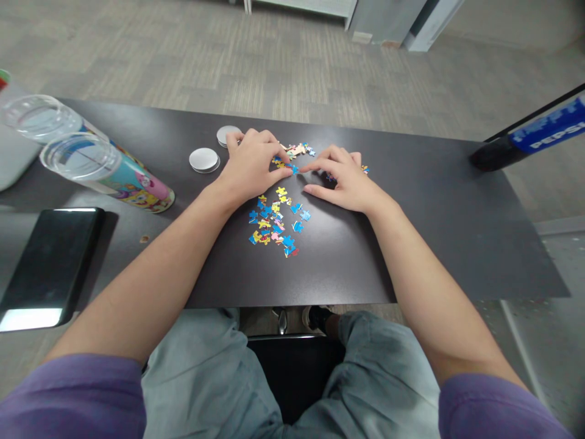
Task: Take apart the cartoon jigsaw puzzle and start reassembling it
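My left hand [253, 161] rests on the dark table with thumb and index finger closed around a few yellow and blue jigsaw puzzle pieces [286, 164]. From the other side, my right hand [342, 180] reaches in, its fingers apart and the index fingertip at the edge of a blue piece [295, 170]. Between my forearms lies a loose pile of blue, yellow and pink puzzle pieces [276, 224]. Beyond the hands sits another cluster of pieces [299, 149]. More pieces are partly hidden under and behind my right hand.
White round discs [203, 160] lie left of my left hand. Farther left stand two clear-topped cylinders with cartoon prints [132, 183], near a black glossy device [52, 262]. A Pepsi bottle [525, 137] is at the right end of the table [457, 244].
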A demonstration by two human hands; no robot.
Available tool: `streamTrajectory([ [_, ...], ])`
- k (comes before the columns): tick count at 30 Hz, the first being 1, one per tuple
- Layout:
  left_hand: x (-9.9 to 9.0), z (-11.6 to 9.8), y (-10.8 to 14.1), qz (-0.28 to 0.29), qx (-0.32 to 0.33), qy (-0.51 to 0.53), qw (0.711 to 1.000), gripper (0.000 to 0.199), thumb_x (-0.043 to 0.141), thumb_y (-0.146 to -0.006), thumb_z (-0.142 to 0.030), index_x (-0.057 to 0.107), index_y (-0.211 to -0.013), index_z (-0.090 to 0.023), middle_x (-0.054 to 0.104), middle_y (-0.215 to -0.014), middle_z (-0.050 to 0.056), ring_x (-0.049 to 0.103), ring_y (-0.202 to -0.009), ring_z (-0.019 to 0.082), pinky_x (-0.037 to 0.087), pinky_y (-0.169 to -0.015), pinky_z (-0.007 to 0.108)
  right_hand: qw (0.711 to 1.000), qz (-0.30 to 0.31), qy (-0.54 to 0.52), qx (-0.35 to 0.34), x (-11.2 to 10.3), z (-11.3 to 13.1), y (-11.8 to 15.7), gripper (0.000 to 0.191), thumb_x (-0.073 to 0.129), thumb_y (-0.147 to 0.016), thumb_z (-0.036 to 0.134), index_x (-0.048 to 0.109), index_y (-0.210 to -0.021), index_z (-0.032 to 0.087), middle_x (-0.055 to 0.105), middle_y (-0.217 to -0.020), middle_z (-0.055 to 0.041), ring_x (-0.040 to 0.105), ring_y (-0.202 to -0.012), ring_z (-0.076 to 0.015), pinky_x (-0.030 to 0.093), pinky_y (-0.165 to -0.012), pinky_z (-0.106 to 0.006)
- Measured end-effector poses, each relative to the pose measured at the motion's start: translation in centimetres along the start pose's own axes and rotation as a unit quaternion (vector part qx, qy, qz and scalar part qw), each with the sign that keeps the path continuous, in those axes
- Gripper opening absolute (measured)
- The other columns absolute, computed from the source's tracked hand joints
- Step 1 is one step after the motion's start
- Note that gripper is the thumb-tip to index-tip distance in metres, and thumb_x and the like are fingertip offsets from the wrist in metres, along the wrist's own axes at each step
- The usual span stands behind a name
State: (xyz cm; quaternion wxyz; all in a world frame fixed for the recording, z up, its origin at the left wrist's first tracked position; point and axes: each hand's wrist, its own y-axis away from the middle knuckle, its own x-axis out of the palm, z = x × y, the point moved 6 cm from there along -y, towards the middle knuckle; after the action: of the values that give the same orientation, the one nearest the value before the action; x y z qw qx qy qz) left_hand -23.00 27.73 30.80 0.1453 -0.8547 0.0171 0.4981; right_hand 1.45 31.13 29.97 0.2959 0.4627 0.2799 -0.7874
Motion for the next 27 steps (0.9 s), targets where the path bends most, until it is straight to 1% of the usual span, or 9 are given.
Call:
streamTrajectory([
  [3,-0.2,0.4,-0.1,-0.026,0.019,-0.002,0.999,0.013,0.084,-0.114,-0.047,0.092,-0.119,-0.038,0.087,-0.152,0.010,0.069,-0.153,0.049,0.036,-0.138,0.081,1.000,0.014,0.011,-0.008,0.3,0.3,0.0,0.054,0.076,-0.122,0.072,0.089,-0.163,0.039,0.073,-0.152,-0.0156,0.067,-0.143,-0.0463,0.039,-0.131,-0.070],
  [6,-0.6,0.9,-0.1,-0.059,0.028,0.001,0.998,0.017,0.077,-0.118,-0.052,0.090,-0.118,-0.041,0.088,-0.147,0.008,0.071,-0.148,0.047,0.039,-0.135,0.082,0.999,0.027,0.028,-0.003,0.3,0.5,0.1,0.057,0.075,-0.124,0.074,0.089,-0.167,0.040,0.072,-0.155,-0.0178,0.066,-0.147,-0.0496,0.040,-0.131,-0.074],
  [10,-1.2,0.7,-0.2,-0.073,0.034,0.005,0.997,0.024,0.073,-0.121,-0.063,0.088,-0.123,-0.044,0.091,-0.134,0.007,0.073,-0.134,0.044,0.042,-0.130,0.081,0.999,0.020,0.037,0.000,-0.5,0.2,0.2,0.051,0.071,-0.126,0.072,0.096,-0.154,0.038,0.071,-0.150,-0.0165,0.066,-0.143,-0.0474,0.040,-0.132,-0.076],
  [13,-1.3,0.1,-0.2,-0.052,0.030,0.022,0.998,0.023,0.074,-0.122,-0.060,0.089,-0.126,-0.044,0.092,-0.125,0.006,0.076,-0.125,0.041,0.041,-0.132,0.080,0.999,-0.008,0.039,0.008,-1.4,-0.1,0.3,0.048,0.069,-0.127,0.071,0.096,-0.150,0.038,0.071,-0.146,-0.0155,0.065,-0.141,-0.0455,0.039,-0.132,-0.075],
  [16,-0.9,-0.8,0.0,-0.029,0.049,0.025,0.998,0.016,0.079,-0.119,-0.053,0.091,-0.124,-0.043,0.090,-0.136,0.005,0.077,-0.131,0.040,0.040,-0.134,0.076,0.999,-0.011,0.032,0.008,-1.5,-0.2,0.2,0.045,0.070,-0.126,0.066,0.096,-0.153,0.041,0.072,-0.144,-0.0147,0.065,-0.140,-0.0444,0.039,-0.131,-0.073],
  [18,-0.4,-1.3,0.2,-0.014,0.068,0.018,0.997,0.013,0.083,-0.117,-0.049,0.092,-0.122,-0.041,0.088,-0.144,0.006,0.076,-0.139,0.041,0.040,-0.135,0.074,1.000,0.006,0.021,-0.003,-1.3,-0.4,0.2,0.041,0.071,-0.125,0.061,0.098,-0.148,0.042,0.072,-0.142,-0.0130,0.066,-0.138,-0.0424,0.039,-0.131,-0.071],
  [21,0.1,-1.6,0.3,0.002,0.085,0.012,0.996,0.012,0.088,-0.114,-0.045,0.093,-0.123,-0.038,0.086,-0.147,0.008,0.075,-0.143,0.042,0.039,-0.137,0.074,1.000,0.020,0.010,-0.007,-1.5,-1.1,0.3,0.037,0.073,-0.121,0.055,0.102,-0.138,0.040,0.072,-0.139,-0.0116,0.067,-0.135,-0.0404,0.038,-0.130,-0.071],
  [24,-0.5,-1.0,0.2,-0.030,0.065,0.015,0.997,0.013,0.083,-0.116,-0.046,0.093,-0.123,-0.041,0.088,-0.146,0.008,0.076,-0.141,0.042,0.040,-0.135,0.075,1.000,-0.004,0.014,0.016,-2.2,-1.8,0.4,0.037,0.073,-0.119,0.054,0.102,-0.130,0.036,0.074,-0.136,-0.0131,0.068,-0.135,-0.0425,0.039,-0.130,-0.073],
  [27,-1.4,0.1,0.0,-0.070,0.018,0.007,0.997,0.019,0.074,-0.119,-0.050,0.092,-0.118,-0.043,0.089,-0.140,0.008,0.077,-0.134,0.043,0.043,-0.130,0.078,1.000,-0.013,0.018,0.017,-2.2,-1.2,0.4,0.043,0.070,-0.121,0.058,0.099,-0.145,0.036,0.076,-0.139,-0.0150,0.069,-0.136,-0.0444,0.040,-0.130,-0.074],
])
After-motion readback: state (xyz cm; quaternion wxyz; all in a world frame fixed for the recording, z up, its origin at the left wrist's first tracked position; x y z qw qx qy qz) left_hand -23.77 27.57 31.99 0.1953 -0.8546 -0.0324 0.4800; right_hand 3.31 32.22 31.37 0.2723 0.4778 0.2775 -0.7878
